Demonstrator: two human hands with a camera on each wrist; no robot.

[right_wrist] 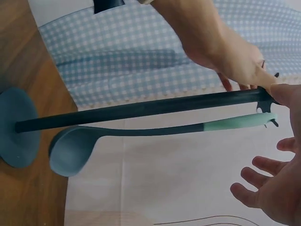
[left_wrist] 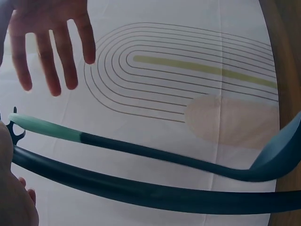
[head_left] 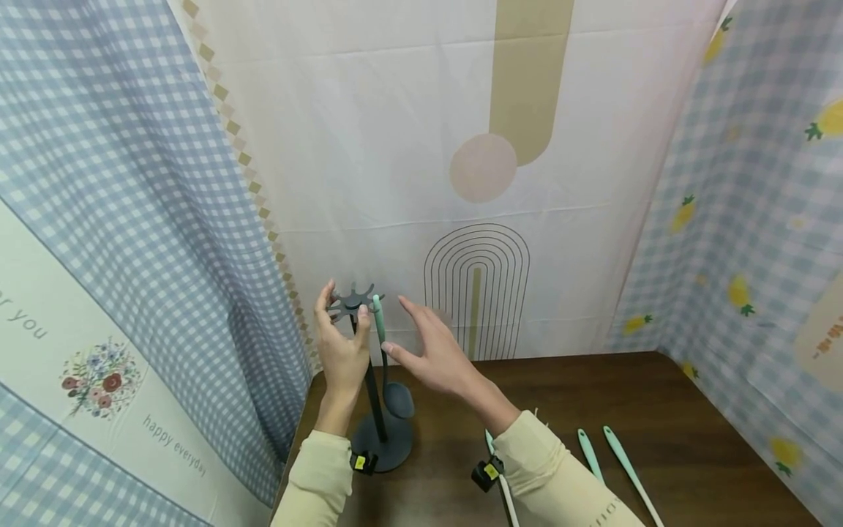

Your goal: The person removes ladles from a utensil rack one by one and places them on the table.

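Note:
A dark utensil stand point(head_left: 375, 395) rises from a round base, with a ring of hooks point(head_left: 353, 299) at its top. From one hook hangs a ladle point(right_wrist: 73, 151) with a mint-green handle and dark bowl, its bowl low beside the pole. My left hand point(head_left: 344, 356) holds the stand at the hooks, thumb in front and fingers on the far side. To the right of the ladle handle, my right hand point(head_left: 431, 356) has its fingers spread and extended. Its thumb is close to the handle; contact is unclear in the head view. The right wrist view shows a gap between its fingers and the ladle.
On the brown wooden table point(head_left: 546, 391), utensils with mint handles lie to the right: one handle point(head_left: 588, 450) beside a longer one point(head_left: 622, 457). Another utensil point(head_left: 507, 498) lies partly beneath my right forearm. A checked curtain point(head_left: 217, 241) hangs close on the left; a printed cloth stands behind.

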